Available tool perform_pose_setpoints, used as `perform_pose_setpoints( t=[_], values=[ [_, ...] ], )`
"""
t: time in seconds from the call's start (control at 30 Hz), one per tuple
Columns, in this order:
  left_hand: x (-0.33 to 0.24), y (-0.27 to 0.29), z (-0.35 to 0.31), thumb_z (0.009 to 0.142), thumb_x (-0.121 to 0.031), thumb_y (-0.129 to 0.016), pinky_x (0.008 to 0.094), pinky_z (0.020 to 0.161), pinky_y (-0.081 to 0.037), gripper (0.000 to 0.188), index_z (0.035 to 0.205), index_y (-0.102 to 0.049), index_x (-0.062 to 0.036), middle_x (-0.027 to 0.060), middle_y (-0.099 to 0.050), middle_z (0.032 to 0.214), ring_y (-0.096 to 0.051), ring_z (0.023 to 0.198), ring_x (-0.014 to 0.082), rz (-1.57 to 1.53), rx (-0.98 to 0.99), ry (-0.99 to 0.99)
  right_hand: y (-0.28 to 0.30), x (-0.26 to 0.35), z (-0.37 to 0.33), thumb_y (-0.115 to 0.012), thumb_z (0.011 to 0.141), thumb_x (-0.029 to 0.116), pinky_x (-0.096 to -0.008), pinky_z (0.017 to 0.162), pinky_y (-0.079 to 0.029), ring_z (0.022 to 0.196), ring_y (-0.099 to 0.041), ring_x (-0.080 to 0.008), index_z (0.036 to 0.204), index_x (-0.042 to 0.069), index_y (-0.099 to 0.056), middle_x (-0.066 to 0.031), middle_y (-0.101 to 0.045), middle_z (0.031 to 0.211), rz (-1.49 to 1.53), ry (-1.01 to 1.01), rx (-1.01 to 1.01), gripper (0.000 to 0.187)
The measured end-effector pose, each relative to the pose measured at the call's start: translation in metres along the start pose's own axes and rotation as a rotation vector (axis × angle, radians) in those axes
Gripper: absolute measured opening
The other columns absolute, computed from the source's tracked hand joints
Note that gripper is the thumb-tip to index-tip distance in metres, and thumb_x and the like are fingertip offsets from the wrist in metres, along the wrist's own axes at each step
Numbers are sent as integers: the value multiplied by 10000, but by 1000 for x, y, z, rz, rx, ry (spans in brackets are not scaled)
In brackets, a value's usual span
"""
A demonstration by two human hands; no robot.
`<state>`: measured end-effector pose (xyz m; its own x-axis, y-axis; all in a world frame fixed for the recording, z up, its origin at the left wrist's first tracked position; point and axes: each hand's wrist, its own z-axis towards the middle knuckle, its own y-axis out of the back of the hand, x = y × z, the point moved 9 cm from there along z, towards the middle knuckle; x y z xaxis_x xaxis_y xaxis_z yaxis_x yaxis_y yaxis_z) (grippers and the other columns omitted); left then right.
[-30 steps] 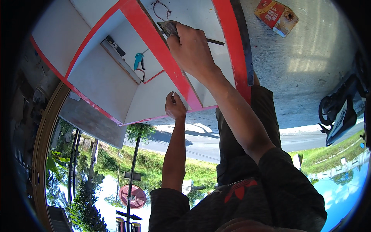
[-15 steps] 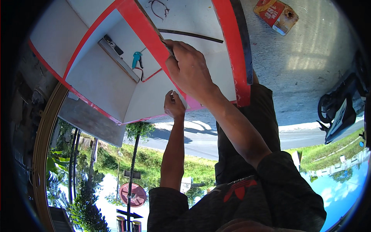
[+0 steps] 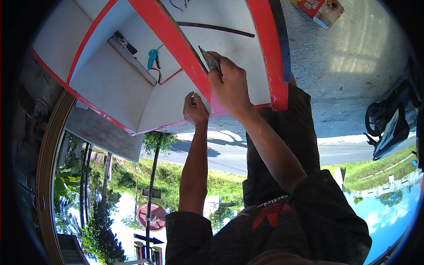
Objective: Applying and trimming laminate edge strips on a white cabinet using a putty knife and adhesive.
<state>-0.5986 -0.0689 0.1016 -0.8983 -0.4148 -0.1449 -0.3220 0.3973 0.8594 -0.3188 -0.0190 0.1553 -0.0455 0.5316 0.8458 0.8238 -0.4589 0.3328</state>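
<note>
My right hand point(image 3: 230, 86) is closed round a flat grey scraper-like piece point(image 3: 209, 59) with a pointed corner; its exact kind is not clear. The piece is held beside the edge of a red-faced divider point(image 3: 176, 42), which runs through a white-panelled cabinet point(image 3: 119, 90) with red edges. On the other side of this divider, close to its lower end, my left hand point(image 3: 195, 108) has its fingers curled together. What they hold, if anything, is hidden.
A teal pistol-shaped tool point(image 3: 153, 59) lies inside the cabinet by a long bar point(image 3: 132, 60). In the other compartment rests a thin dark strip point(image 3: 216, 29). A stained red-and-yellow container point(image 3: 319, 12) lies on the concrete floor point(image 3: 349, 57). A motorbike point(image 3: 388, 128) stands at right.
My right hand has shifted right and down, off the divider's edge, bringing the grey piece into sight. My left hand has moved slightly up and left. The cabinet appears a little higher in view.
</note>
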Motion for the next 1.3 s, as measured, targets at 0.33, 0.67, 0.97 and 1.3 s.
perform_pose_setpoints(
  t=[0.33, 0.67, 0.97, 1.3],
  values=[
    [-3, 0, -1, 947, -305, -670, 407, 716, -553, 289, 1108, -763, -83, 103, -746, 815, -714, 728, 246, -7, -6, -11, 0, -41, 16, -577, 907, 77, -313, 638, -510, 637, -593, -112, 1076, -18, -717, -97, -668, 724, 152, -216, 135, 239],
    [-3, 4, 1, 942, -327, -667, 418, 710, -547, 297, 1103, -765, -97, 95, -741, 797, -709, 717, 247, -32, -28, -33, 16, -8, -3, -578, 897, 80, -397, 724, -572, 748, -704, -325, 1139, -27, -715, -192, -729, 897, -36, -60, 158, 298],
    [12, -2, 8, 931, -335, -678, 413, 698, -551, 269, 1092, -776, -142, 74, -767, 839, -731, 738, 261, 134, 13, -94, -11, 43, -49, -638, 846, 14, -423, 851, -600, 936, -715, -341, 1208, -58, -679, -200, -711, 1102, -160, 218, 81, 371],
    [-5, 2, 1, 941, -323, -677, 403, 717, -554, 285, 1095, -772, -103, 94, -748, 809, -711, 724, 239, -35, -50, -13, 5, -8, -7, -565, 871, 52, -449, 718, -561, 761, -705, -362, 1087, -45, -724, -217, -717, 880, 34, -70, 131, 285]
  ],
)
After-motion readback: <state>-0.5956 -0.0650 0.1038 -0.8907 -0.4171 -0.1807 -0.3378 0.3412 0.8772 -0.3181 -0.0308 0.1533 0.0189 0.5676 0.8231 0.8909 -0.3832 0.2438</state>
